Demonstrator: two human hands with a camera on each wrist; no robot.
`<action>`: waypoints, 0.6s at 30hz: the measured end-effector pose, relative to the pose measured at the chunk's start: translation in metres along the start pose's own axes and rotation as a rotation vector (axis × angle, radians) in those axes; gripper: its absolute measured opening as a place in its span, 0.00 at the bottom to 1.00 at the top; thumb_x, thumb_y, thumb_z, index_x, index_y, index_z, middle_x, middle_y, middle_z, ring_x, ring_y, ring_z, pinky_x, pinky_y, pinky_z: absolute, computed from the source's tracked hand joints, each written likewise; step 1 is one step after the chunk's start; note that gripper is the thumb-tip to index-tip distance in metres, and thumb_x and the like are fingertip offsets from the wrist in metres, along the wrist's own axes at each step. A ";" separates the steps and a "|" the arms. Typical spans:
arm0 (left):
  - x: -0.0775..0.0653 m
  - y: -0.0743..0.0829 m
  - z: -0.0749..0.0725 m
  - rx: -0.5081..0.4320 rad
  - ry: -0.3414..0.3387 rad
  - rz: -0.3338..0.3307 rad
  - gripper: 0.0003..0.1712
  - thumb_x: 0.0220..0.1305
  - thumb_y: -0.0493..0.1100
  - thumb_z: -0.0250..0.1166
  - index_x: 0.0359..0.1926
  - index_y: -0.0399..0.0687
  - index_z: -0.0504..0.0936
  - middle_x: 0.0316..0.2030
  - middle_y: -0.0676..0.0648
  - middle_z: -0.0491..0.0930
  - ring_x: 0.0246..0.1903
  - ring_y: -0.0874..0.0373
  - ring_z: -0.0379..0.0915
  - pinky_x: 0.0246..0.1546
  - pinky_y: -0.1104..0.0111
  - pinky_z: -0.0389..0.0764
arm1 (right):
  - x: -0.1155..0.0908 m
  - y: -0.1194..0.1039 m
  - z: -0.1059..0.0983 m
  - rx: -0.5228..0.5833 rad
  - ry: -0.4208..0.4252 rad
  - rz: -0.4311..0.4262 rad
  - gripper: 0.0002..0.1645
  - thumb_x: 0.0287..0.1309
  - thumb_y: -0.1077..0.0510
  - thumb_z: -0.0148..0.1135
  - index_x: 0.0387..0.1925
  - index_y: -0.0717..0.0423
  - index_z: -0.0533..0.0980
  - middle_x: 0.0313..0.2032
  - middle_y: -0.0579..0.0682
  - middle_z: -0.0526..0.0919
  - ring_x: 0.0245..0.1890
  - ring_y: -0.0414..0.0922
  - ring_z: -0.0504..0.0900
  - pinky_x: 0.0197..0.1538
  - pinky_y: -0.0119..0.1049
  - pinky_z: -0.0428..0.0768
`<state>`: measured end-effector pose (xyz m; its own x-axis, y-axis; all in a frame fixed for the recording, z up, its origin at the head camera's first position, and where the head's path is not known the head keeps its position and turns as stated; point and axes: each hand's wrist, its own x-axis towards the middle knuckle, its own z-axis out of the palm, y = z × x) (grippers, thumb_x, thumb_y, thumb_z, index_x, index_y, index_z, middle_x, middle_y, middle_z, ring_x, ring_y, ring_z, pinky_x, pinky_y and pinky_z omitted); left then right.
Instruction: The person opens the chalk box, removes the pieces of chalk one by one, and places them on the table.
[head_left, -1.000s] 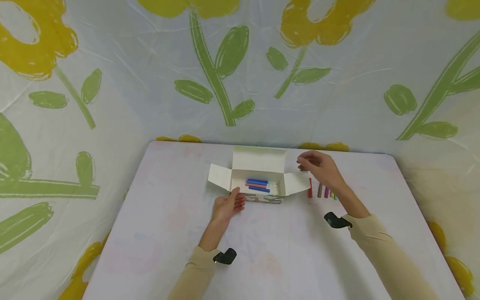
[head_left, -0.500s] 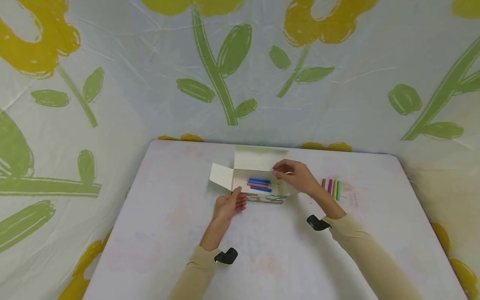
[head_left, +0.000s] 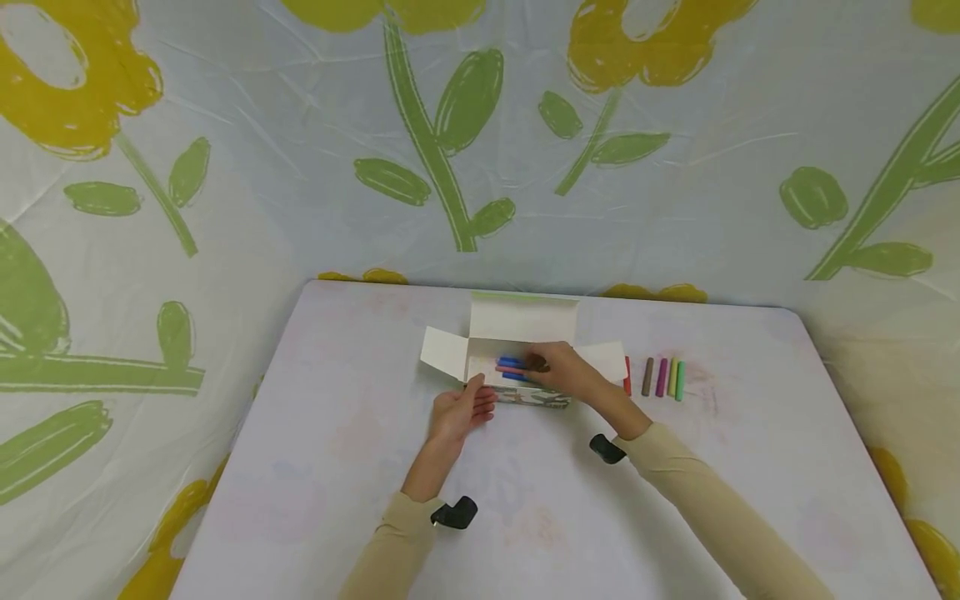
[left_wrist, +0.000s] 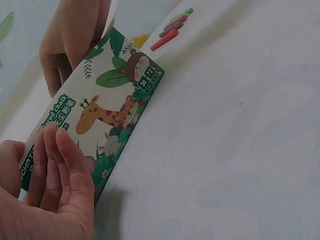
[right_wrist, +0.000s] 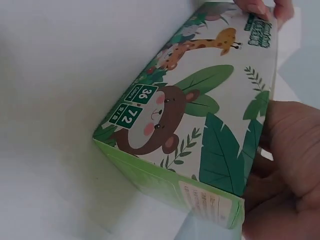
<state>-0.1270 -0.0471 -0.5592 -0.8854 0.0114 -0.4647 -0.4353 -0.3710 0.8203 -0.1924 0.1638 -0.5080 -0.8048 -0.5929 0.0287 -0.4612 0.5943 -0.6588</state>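
Observation:
A cardboard chalk box (head_left: 534,398) with cartoon animals printed on its front stands on the table, its lid and side flaps spread. Blue chalk sticks (head_left: 511,362) and a pink chalk stick (head_left: 507,369) lie inside. My left hand (head_left: 453,414) pinches the front wall near the left corner, thumb over the rim and fingers along the printed face (left_wrist: 107,110). My right hand (head_left: 566,369) reaches into the box from the right, fingers bent down at the right ends of the sticks. Both wrist views hide its fingertips behind the box; I cannot tell whether they grip a stick.
Right of the box, a row of chalk sticks lies on the table: red (head_left: 627,375), brown (head_left: 647,377), purple (head_left: 662,377), yellow (head_left: 672,377) and green (head_left: 680,381). The right flap (head_left: 600,361) sticks out toward them. A flower-printed cloth (head_left: 300,167) hangs behind the table.
My right hand has moved left and down, from above the right flap into the box. The left hand has stayed on the front wall.

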 end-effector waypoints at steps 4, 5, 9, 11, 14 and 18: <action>0.000 0.000 0.000 0.000 -0.004 0.002 0.23 0.73 0.49 0.65 0.42 0.27 0.85 0.30 0.45 0.87 0.28 0.62 0.82 0.33 0.72 0.86 | 0.003 -0.003 0.003 -0.105 -0.028 0.033 0.08 0.59 0.71 0.71 0.40 0.66 0.81 0.34 0.54 0.83 0.33 0.47 0.78 0.40 0.42 0.81; 0.000 0.000 0.000 0.000 -0.004 0.002 0.23 0.73 0.49 0.65 0.42 0.27 0.85 0.31 0.45 0.87 0.28 0.62 0.82 0.33 0.72 0.86 | 0.004 -0.004 0.004 -0.127 -0.032 0.045 0.08 0.58 0.71 0.71 0.39 0.65 0.80 0.32 0.53 0.82 0.32 0.46 0.77 0.38 0.41 0.80; 0.001 -0.001 -0.001 0.001 -0.003 0.005 0.23 0.73 0.50 0.66 0.41 0.28 0.85 0.31 0.45 0.87 0.28 0.62 0.82 0.33 0.72 0.86 | 0.006 -0.008 0.005 -0.192 -0.048 0.100 0.08 0.57 0.71 0.71 0.36 0.64 0.80 0.28 0.51 0.79 0.29 0.44 0.73 0.34 0.38 0.74; 0.001 -0.002 -0.001 -0.001 -0.001 0.003 0.23 0.73 0.50 0.66 0.41 0.28 0.85 0.31 0.45 0.87 0.28 0.62 0.82 0.33 0.73 0.86 | 0.008 -0.010 0.005 -0.212 -0.061 0.108 0.08 0.56 0.71 0.72 0.35 0.64 0.79 0.28 0.51 0.78 0.29 0.44 0.72 0.34 0.38 0.73; 0.002 -0.003 -0.001 0.003 -0.002 0.007 0.24 0.72 0.50 0.66 0.42 0.27 0.85 0.30 0.45 0.87 0.28 0.62 0.82 0.33 0.73 0.86 | 0.010 -0.010 0.004 -0.219 -0.078 0.098 0.08 0.56 0.70 0.73 0.35 0.64 0.79 0.29 0.52 0.80 0.29 0.44 0.72 0.35 0.39 0.75; 0.002 -0.002 -0.001 0.011 -0.002 0.010 0.25 0.72 0.51 0.66 0.43 0.27 0.84 0.30 0.46 0.87 0.28 0.63 0.82 0.34 0.73 0.86 | 0.012 -0.007 0.003 -0.245 -0.116 0.061 0.09 0.56 0.69 0.74 0.36 0.63 0.80 0.29 0.52 0.80 0.28 0.43 0.72 0.35 0.38 0.75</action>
<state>-0.1272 -0.0473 -0.5622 -0.8898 0.0093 -0.4562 -0.4285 -0.3608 0.8284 -0.1974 0.1505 -0.5052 -0.7921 -0.6021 -0.1007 -0.5014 0.7357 -0.4553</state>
